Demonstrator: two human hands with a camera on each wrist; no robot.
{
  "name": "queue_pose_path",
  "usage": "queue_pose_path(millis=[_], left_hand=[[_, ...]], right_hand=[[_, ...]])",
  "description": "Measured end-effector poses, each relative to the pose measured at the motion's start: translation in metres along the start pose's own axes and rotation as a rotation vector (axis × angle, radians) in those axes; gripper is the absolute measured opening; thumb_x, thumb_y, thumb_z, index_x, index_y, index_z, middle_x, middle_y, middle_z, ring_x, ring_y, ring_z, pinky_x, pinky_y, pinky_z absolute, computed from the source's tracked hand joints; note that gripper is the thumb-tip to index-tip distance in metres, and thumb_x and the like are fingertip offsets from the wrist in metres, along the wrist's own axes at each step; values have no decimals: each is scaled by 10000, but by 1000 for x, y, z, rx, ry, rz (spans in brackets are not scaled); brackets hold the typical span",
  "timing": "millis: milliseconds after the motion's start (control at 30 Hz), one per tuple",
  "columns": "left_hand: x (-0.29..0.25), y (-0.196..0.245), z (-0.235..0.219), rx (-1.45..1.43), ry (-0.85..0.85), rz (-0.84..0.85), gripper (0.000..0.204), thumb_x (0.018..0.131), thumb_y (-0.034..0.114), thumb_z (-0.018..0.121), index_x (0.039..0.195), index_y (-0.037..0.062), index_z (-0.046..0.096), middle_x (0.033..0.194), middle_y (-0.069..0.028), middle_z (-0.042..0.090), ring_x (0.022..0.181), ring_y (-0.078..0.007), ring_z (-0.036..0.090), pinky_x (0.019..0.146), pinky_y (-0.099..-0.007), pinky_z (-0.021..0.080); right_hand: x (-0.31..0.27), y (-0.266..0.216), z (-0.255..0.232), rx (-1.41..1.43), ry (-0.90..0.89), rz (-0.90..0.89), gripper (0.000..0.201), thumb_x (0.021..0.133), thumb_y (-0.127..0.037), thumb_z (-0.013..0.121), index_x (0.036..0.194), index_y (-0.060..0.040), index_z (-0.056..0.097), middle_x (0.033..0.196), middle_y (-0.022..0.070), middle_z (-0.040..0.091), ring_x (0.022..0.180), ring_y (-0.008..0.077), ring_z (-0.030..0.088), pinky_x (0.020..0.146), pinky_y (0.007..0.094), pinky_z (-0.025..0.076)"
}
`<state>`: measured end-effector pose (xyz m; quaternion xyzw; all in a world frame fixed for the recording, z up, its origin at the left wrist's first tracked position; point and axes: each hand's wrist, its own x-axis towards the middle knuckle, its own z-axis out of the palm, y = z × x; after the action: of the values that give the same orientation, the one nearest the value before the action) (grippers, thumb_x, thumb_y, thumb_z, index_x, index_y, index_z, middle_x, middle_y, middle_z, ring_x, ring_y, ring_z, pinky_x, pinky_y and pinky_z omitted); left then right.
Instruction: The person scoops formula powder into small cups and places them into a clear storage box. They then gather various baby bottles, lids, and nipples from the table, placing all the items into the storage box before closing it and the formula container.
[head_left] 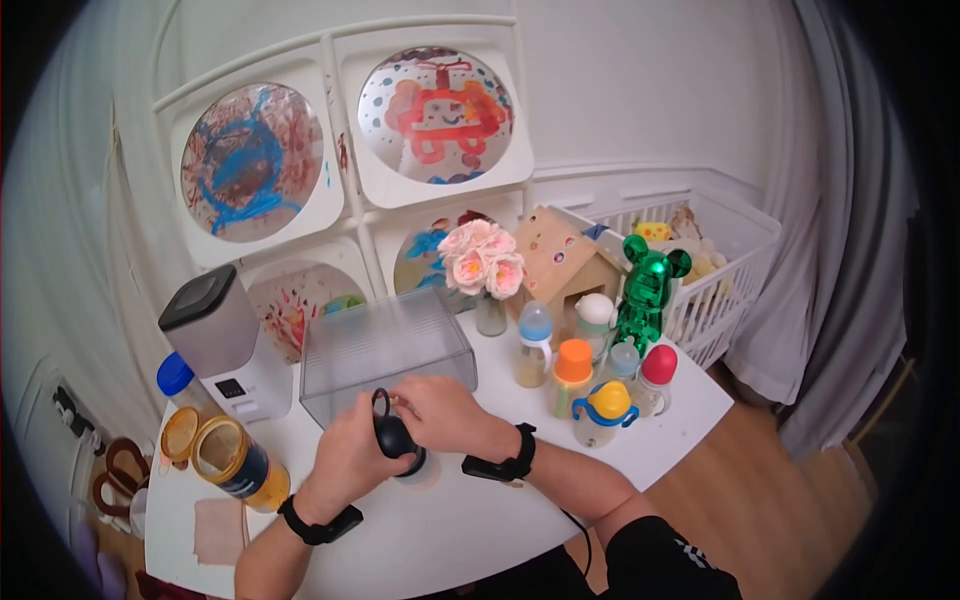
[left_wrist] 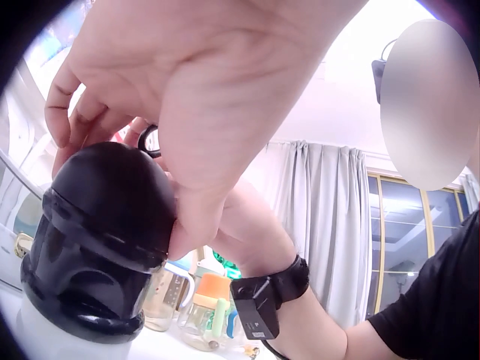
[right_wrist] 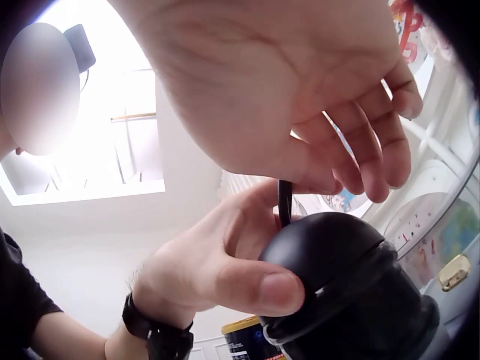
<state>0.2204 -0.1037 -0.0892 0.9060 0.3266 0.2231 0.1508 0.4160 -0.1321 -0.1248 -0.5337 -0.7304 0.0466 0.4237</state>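
Note:
A bottle with a black domed cap (head_left: 393, 436) stands at the near middle of the white table (head_left: 480, 530). Its pale lower body (head_left: 421, 474) shows below the cap. My left hand (head_left: 352, 452) grips the cap from the left, its thumb (right_wrist: 281, 291) across the dome. A black carry loop (head_left: 380, 402) stands up from the cap. From the right, my right hand (head_left: 447, 412) reaches over the cap, its thumb and forefinger pinching at the loop. Its other fingers (right_wrist: 367, 142) hang loosely bent, off the cap. In the left wrist view, the ribbed black cap (left_wrist: 105, 240) fills the lower left.
A translucent grey box (head_left: 390, 350) stands just behind my hands. At left are an open jar (head_left: 240, 465), a white appliance (head_left: 225, 350) and a pinkish cloth (head_left: 220, 531). Several baby bottles, including an orange-capped one (head_left: 573, 375), stand right, near a green bear figure (head_left: 645, 295) and flowers (head_left: 482, 260).

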Motion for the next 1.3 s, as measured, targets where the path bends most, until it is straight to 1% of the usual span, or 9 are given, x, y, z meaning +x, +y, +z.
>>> queue_pose_path(millis=[100, 267, 400, 467, 567, 667, 767, 1067, 1300], left_hand=[[6, -10, 10, 2, 35, 22, 868, 637, 305, 989, 1280, 9, 487, 1001, -201, 680, 913, -407, 713, 806, -455, 585], [9, -40, 34, -277, 85, 43, 944, 653, 302, 1013, 1381, -9, 498, 1163, -191, 676, 1079, -340, 696, 935, -412, 558], [5, -68, 58, -654, -24, 24, 897, 705, 213, 1010, 1407, 7, 491, 1311, -158, 634, 1192, -246, 660, 997, -369, 545], [6, -75, 67, -800, -76, 14, 827, 735, 169, 990, 1394, 18, 514, 1292, -124, 651, 1189, -204, 650, 1009, -356, 546], [5, -88, 83, -888, -149, 31, 718, 770, 132, 964, 1356, 30, 562, 1256, -77, 679, 1153, -155, 646, 993, -340, 553], [5, -100, 95, -934, -178, 71, 614, 791, 112, 940, 1302, 38, 608, 1209, -48, 703, 1113, -131, 651, 959, -327, 559], [5, -105, 96, -934, -195, 83, 546, 802, 95, 917, 1263, 39, 631, 1179, -42, 713, 1090, -124, 657, 935, -320, 563], [11, -93, 89, -963, -237, 47, 451, 807, 67, 877, 1200, 38, 657, 1099, -22, 719, 1030, -108, 667, 866, -308, 568], [14, -95, 92, -961, -214, 65, 431, 795, 42, 865, 1177, 39, 666, 1087, -19, 716, 1024, -112, 672, 861, -307, 567]], right_hand=[[-2, -4, -13, -46, -97, 27, 234, 908, -98, 612, 1070, -8, 754, 1035, 207, 732, 968, 446, 699, 847, 544, 558], [-5, -1, -14, -92, -280, 54, 237, 914, -122, 648, 1108, -12, 730, 1050, 201, 704, 1009, 435, 675, 871, 509, 549], [-10, -2, -11, -153, -284, 21, 361, 949, -296, 687, 1133, 15, 702, 1022, 218, 705, 983, 426, 698, 871, 506, 562], [-8, -10, -7, -174, -269, 46, 509, 950, -444, 706, 1089, 45, 692, 996, 234, 717, 944, 412, 720, 859, 510, 574], [-5, -17, 9, -190, -210, 132, 681, 860, -559, 804, 1156, 40, 673, 1025, 238, 705, 934, 426, 716, 831, 487, 576], [-10, -10, 37, -197, -20, 46, 722, 780, -535, 866, 1159, 45, 665, 984, 235, 715, 894, 428, 718, 804, 480, 579], [-11, -6, 48, -161, 53, 60, 686, 747, -465, 890, 1139, 48, 661, 934, 229, 717, 880, 430, 719, 791, 473, 583], [-7, 5, 49, 30, 4, 31, 622, 757, -373, 893, 1153, 29, 630, 954, 238, 701, 915, 436, 720, 805, 462, 587], [-1, 12, 44, 171, -56, 7, 565, 765, -334, 894, 1138, -5, 626, 1004, 202, 698, 945, 393, 711, 847, 428, 568]])
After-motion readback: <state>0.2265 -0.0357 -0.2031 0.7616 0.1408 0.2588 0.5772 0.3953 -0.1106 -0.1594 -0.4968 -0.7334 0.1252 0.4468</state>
